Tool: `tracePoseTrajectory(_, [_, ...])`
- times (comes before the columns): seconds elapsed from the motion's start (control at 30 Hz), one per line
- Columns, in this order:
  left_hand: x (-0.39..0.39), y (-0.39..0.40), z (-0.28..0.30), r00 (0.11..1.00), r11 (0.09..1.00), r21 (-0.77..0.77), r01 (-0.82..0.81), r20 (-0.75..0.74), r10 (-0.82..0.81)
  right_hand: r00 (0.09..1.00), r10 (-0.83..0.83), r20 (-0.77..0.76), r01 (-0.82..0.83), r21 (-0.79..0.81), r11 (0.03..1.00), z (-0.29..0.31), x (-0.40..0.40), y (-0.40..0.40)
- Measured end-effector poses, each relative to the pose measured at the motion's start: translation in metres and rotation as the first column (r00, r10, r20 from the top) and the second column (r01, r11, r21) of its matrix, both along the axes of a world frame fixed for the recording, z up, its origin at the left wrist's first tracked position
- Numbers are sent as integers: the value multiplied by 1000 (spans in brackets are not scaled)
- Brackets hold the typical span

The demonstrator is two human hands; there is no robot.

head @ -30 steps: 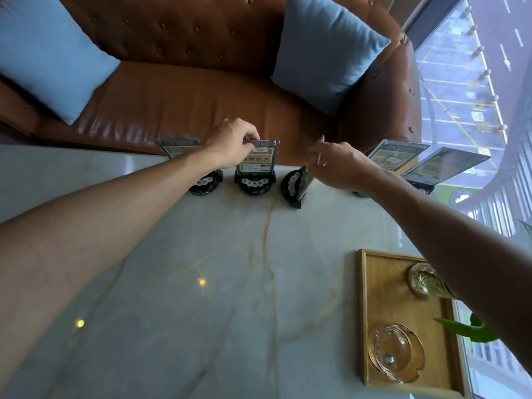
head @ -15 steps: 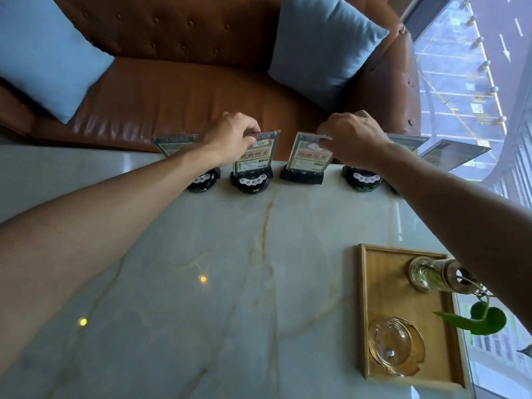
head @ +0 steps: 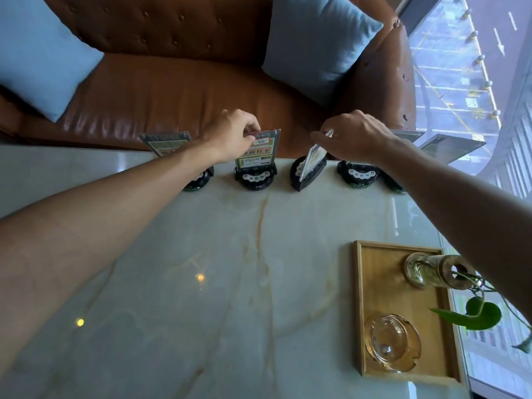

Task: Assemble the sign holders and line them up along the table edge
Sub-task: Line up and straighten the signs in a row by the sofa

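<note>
Several sign holders with round black bases stand in a row along the far edge of the marble table [head: 201, 283]. My left hand [head: 230, 136] pinches the top of the second sign holder [head: 257, 159], which faces me upright. My right hand [head: 354, 136] grips the top of the third sign holder [head: 309, 165], which is turned edge-on. The leftmost sign holder [head: 167, 142] is partly behind my left forearm. A fourth sign holder base [head: 358, 175] sits under my right wrist, and a further sign [head: 449, 146] leans at the far right.
A brown leather sofa [head: 172, 90] with two blue cushions lies just beyond the table edge. A wooden tray [head: 400, 298] at the right holds a glass ashtray [head: 393, 342] and a glass vase with a green plant [head: 431, 272]. A window runs along the right.
My right hand has twisted the third sign holder from facing me to edge-on. My left hand stays on the second sign holder.
</note>
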State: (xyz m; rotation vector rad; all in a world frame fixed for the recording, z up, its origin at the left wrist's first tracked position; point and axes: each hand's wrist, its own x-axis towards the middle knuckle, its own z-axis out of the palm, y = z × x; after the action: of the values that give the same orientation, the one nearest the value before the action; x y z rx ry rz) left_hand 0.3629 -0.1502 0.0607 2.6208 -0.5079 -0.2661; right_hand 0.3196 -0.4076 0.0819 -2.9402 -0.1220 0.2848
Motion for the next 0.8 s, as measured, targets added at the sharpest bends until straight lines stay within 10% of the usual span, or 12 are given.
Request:
tracePoseTrajectory(0.17, [0,-6,-1,1000,1000,24,-1,14,1,979,-193,-63,201,164,966,2,5,9])
tracePoseTrajectory(0.8, [16,-27,-1,998,998,-57,12,70,-8,999,40,-14,-40,3,999,-1,15,-27])
